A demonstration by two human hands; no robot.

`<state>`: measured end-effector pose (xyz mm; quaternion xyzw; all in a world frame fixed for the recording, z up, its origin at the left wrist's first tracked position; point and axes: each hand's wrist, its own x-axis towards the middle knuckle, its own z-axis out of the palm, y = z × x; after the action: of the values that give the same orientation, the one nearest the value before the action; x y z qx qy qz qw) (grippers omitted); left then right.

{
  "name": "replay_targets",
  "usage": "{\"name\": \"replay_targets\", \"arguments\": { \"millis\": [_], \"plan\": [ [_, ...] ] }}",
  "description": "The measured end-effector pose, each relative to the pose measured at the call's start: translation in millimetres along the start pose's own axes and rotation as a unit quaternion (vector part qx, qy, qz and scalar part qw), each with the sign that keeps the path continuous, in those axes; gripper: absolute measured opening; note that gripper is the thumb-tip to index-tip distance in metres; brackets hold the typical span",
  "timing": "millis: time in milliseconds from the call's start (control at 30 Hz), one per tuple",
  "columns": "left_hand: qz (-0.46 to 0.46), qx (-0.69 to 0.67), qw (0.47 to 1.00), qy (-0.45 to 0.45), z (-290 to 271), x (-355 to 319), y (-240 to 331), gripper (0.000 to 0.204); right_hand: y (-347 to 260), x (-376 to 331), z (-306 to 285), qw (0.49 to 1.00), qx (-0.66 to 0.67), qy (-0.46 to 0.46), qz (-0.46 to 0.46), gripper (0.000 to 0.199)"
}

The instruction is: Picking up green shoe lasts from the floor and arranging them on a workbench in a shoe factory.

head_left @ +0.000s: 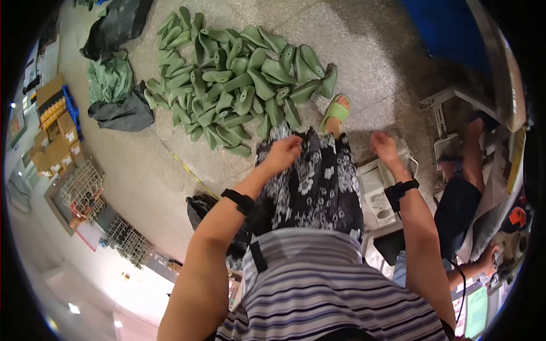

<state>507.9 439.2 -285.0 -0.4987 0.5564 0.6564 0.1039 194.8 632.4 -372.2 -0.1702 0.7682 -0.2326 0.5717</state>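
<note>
Floor (pixel 364 74): a loose, heaped pile of green shoe lasts (pixel 224 85) lies mid-floor, directly ahead of the wearer, well in from the floor's left edge, where the cartons (pixel 57 142) stand. Pieces overlap at all angles, some resting on others.

Left hand (pixel 282 153): above the patterned skirt (pixel 307 182), near the closest lasts; fingers loosely bent. Right hand (pixel 387 149): farther from the pile, above the white equipment (pixel 378 196) toward the floor's right edge; fingers curled. Grip: no last shows in either; at this blur and angle I cannot tell how far each is closed, or whether something small is inside.

Green sandal (pixel 335 113): on the floor, just beside the pile's near right corner. Crumpled green sack (pixel 111 77) and dark grey sack (pixel 122 108): left of the pile.

Risks (judgement): a short step forward could put the sandal on a curved last, which may roll and upset footing. Pulling a lower piece could let those above slide. The skirt hem could catch the nearest lasts when bending. A wide right-hand swing might strike the equipment.
</note>
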Motion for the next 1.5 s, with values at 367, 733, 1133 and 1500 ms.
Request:
{"name": "replay_targets", "arguments": {
  "millis": [367,733,1133,1500],
  "plan": [
    [0.051,0.132,0.99,-0.004,36,191,-141,0.024,94,227,257,0.985,-0.165,0.049,-0.004,0.027],
    [0.28,0.389,0.854,0.204,121,416,-175,0.053,144,332,326,0.996,-0.022,0.058,-0.056,0.037],
    [0.059,0.154,0.986,-0.007,86,417,-140,0.051,100,290,297,0.992,0.04,-0.112,-0.053,0.055],
    [-0.107,-0.225,0.968,0.006,-76,134,16,0.029,-97,57,162,0.94,0.281,-0.163,0.106,0.059]
  ]
}}
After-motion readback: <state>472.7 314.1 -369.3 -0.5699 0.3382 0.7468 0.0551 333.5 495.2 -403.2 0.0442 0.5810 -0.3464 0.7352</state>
